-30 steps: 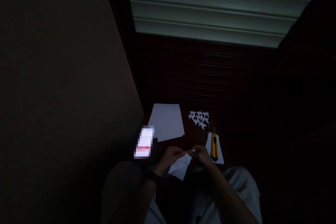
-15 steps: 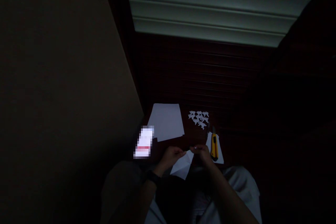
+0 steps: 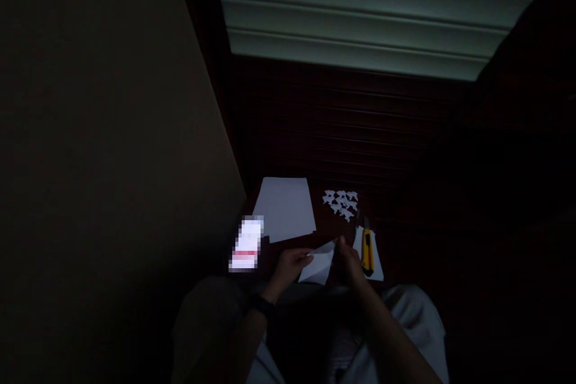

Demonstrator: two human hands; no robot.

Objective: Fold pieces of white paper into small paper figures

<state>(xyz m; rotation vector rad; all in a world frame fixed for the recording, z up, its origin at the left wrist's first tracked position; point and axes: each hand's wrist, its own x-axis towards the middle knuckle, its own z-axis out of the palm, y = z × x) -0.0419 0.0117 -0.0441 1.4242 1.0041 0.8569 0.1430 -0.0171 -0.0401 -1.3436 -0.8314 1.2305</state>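
Observation:
A small creased sheet of white paper (image 3: 317,265) is held between my hands over the near edge of the dark table. My left hand (image 3: 291,265) pinches its left side, thumb on top. At the upper right corner, my right hand (image 3: 350,259) has its fingers closed against the paper's edge; the fingertips are partly hidden in the dim light. Just right of that hand, a yellow and black utility knife (image 3: 368,252) with its blade out lies on a small stack of white paper (image 3: 377,265).
A stack of larger white sheets (image 3: 285,207) lies at the back left, a lit, blurred phone (image 3: 246,243) by its front corner. Several small folded white paper figures (image 3: 342,199) sit grouped at the back right. A wall (image 3: 135,132) rises close on the left.
The sheet has been raised and turned, its lower part now higher and a fold lying across it. My right hand has moved up slightly and turned upright; my left hand stays nearly in place.

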